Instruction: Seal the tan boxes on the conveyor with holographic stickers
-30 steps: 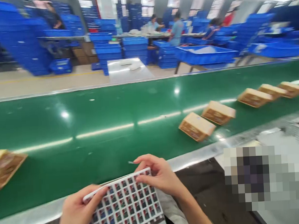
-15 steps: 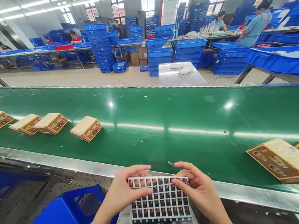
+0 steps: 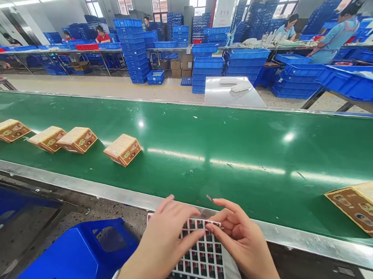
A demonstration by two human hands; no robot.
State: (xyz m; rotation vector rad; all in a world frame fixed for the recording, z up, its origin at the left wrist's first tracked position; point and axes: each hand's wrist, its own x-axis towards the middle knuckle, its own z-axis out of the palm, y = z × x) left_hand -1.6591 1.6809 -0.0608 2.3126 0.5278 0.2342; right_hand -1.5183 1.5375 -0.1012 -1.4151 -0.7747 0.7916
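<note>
A white grid tray (image 3: 202, 257) with small dark and red pieces in its cells lies low in front of me, at the near edge of the belt. My left hand (image 3: 171, 236) is spread over the tray's left and upper part, its fingers apart, and hides those cells. At the tray's upper right corner, my right hand (image 3: 235, 232) pinches the rim between thumb and fingers. A small thin dark piece (image 3: 210, 198) sticks out at the tip of its index finger; what it is cannot be made out.
The green conveyor belt (image 3: 182, 173) carries brown and cream boxes (image 3: 123, 150) at left and another box (image 3: 363, 209) at right. A blue plastic stool (image 3: 64, 258) stands lower left. Beyond are a metal table (image 3: 230, 91), stacked blue crates (image 3: 133, 50) and several people at benches.
My left hand has moved inward over the tray and covers more cells. The tray looks tilted and a little further left. The view has shifted, and the boxes appear further right.
</note>
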